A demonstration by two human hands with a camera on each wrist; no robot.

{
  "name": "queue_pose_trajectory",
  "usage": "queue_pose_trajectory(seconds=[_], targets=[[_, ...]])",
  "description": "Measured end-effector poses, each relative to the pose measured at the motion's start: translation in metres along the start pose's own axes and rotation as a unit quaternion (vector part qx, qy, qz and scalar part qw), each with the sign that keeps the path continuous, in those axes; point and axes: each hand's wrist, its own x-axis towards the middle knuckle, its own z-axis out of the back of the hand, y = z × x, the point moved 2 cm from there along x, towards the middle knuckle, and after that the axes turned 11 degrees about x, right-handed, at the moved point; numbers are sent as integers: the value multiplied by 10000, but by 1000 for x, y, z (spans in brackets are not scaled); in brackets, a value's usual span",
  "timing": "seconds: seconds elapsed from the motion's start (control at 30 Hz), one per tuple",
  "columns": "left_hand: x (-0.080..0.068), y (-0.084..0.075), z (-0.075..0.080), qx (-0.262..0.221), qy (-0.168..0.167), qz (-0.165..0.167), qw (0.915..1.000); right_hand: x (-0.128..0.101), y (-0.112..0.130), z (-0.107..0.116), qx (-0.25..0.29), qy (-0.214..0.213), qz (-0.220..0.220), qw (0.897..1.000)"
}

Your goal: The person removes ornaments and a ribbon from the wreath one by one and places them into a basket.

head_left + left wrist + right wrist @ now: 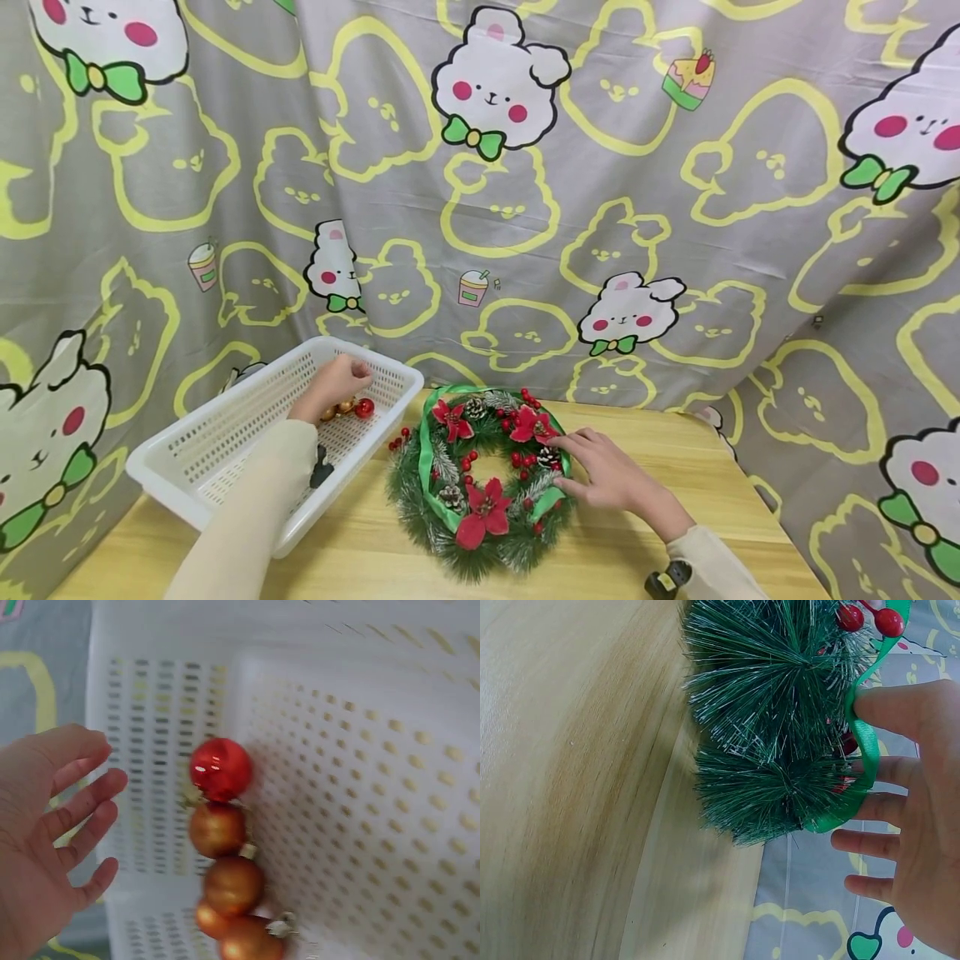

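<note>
Over the white perforated plastic basket (138,462) on the left, my left hand (333,387) hovers with loosely bent fingers. A shiny red bauble (220,769) and several gold-orange baubles (234,885) lie in the basket, apart from the left hand (37,840) in the left wrist view. My right hand (611,473) is at the right side of a green Christmas wreath (468,562) with red flowers, berries and pine cones. In the right wrist view, its thumb touches a green ribbon (866,750) on the wreath, and the fingers extend beside the needles.
The wreath lies on a light wooden table (637,550), with the basket at its left. A dark object (321,468), partly hidden by the left sleeve, lies in the basket. A grey curtain (525,250) printed with cartoon animals hangs behind and along the sides.
</note>
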Motion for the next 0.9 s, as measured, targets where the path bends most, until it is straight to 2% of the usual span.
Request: queue_pose_trajectory(seconds=[0.2,0.4,0.53,0.7,0.8,0.9], targets=[[8,-27,10,224,-425,-410,9980,0,0,0,20,3,-40,10000],[11,-47,22,336,-552,-491,9967,0,0,0,16,6,-8,10000],[10,-63,34,240,-685,-666,9951,0,0,0,29,-2,5,10000],[10,-94,46,117,-817,-951,9920,0,0,0,-4,-18,10,10000],[12,-111,48,-74,-830,-1111,9903,0,0,0,-18,-27,25,10000],[16,-124,43,-353,-752,-1221,9890,0,0,0,-42,-30,29,10000]])
